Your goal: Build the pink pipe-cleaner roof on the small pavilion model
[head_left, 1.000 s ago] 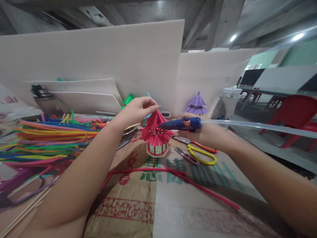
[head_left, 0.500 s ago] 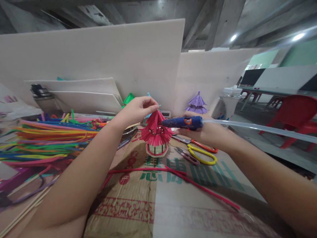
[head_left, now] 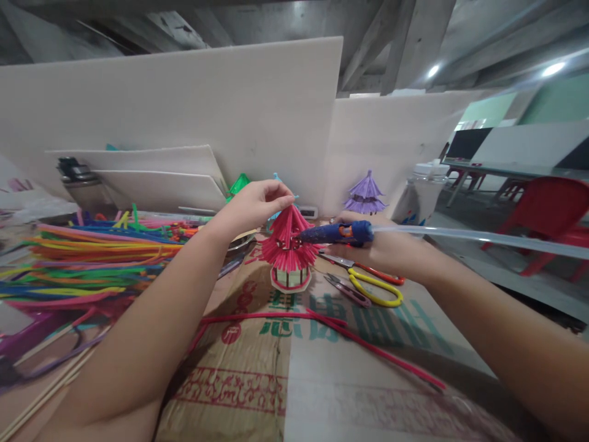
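Observation:
A small red model pavilion (head_left: 289, 248) with a two-tiered roof stands upright on the cardboard (head_left: 248, 362). Its peak is pinched between the thumb and fingers of my left hand (head_left: 264, 199). From the right, my right hand (head_left: 368, 245) grips a blue hot glue gun (head_left: 338, 233), whose nozzle meets the pavilion between the two roof tiers. A clear glue stick (head_left: 442, 233) trails out of the gun's back end. Most of my right hand's fingers are hidden behind the gun.
Yellow-handled scissors (head_left: 375, 288), small pink snips (head_left: 347, 290) and red pipe cleaners (head_left: 368, 347) lie nearby. Bundles of coloured pipe cleaners (head_left: 101, 252) fill the left. Behind stand a purple model pavilion (head_left: 365, 193), a green one (head_left: 239, 184) and a white bottle (head_left: 421, 190).
The glue gun in my right hand has shifted slightly left and down, bringing its nozzle further across the pavilion. My left hand and the pavilion have hardly moved.

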`<state>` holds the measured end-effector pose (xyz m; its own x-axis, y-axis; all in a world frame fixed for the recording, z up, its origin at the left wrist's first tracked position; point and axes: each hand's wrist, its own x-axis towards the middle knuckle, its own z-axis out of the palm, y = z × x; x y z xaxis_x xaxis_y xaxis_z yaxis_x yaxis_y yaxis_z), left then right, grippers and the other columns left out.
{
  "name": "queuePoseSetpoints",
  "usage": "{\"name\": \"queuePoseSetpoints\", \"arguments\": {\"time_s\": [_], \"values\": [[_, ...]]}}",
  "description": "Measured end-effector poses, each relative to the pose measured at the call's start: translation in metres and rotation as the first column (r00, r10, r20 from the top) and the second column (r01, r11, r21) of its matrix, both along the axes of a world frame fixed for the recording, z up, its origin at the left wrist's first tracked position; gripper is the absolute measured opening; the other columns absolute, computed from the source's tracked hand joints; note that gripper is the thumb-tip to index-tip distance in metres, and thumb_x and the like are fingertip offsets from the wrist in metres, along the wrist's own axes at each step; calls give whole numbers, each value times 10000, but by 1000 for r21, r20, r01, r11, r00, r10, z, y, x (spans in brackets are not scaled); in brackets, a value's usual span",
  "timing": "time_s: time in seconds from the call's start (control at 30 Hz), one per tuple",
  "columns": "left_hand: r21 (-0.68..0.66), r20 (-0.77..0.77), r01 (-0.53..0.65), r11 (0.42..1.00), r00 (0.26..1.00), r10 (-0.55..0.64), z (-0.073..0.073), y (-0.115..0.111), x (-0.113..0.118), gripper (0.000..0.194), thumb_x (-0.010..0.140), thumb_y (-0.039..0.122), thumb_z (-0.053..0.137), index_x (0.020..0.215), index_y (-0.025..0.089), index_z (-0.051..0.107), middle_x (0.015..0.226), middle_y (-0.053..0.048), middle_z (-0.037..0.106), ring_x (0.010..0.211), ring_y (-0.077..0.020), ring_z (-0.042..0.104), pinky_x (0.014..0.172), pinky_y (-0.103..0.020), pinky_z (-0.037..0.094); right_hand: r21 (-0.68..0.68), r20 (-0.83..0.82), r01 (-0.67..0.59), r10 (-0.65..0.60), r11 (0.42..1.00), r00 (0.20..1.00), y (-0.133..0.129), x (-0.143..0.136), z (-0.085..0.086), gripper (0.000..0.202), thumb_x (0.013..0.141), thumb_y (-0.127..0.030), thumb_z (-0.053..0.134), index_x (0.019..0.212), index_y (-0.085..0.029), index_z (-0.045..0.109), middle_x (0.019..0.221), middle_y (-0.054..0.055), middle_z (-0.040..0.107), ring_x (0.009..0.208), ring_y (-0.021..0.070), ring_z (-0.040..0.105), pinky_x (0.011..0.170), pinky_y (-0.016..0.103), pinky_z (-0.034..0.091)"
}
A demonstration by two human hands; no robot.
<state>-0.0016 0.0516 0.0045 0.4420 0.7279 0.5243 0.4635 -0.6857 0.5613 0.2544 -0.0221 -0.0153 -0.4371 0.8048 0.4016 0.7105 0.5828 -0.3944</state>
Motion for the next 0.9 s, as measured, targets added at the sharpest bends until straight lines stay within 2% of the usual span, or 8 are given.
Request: {"name": "queuePoseSetpoints", "arguments": {"time_s": [0.23,0.47,0.67,0.9], "values": [[-3,0,-6,1000,1000,6,1,-1,1,310,884,452,600,886,148,662,814,-24,651,737,-143,556,690,-264,418,-1,6,31,-31,1000,1000,0,-2,-1,339,854,-558,657,902,-229,589,762,-11,621,643,146,523,564,259,351],[-5,-1,-8,1000,1000,8,1,-2,2,311,881,453,596,888,149,660,820,-30,659,739,-145,564,692,-265,431,7,-41,35,-35,999,999,0,-3,-2,321,864,-537,652,897,-224,585,762,-16,604,639,135,521,554,257,350],[-5,-10,-17,1000,1000,17,3,-6,3,312,879,454,591,887,149,658,821,-33,660,740,-147,567,704,-269,441,12,-140,105,-102,994,985,1,-6,-3,329,824,-532,698,908,-229,603,693,-32,569,592,126,484,531,259,324],[-5,-11,1,1000,1000,-1,3,-6,2,324,885,468,595,901,151,661,844,-36,664,757,-151,574,700,-268,439,35,-227,94,-84,995,970,4,-7,-7,334,801,-526,726,907,-233,604,691,-23,599,597,138,509,511,262,344]]}}
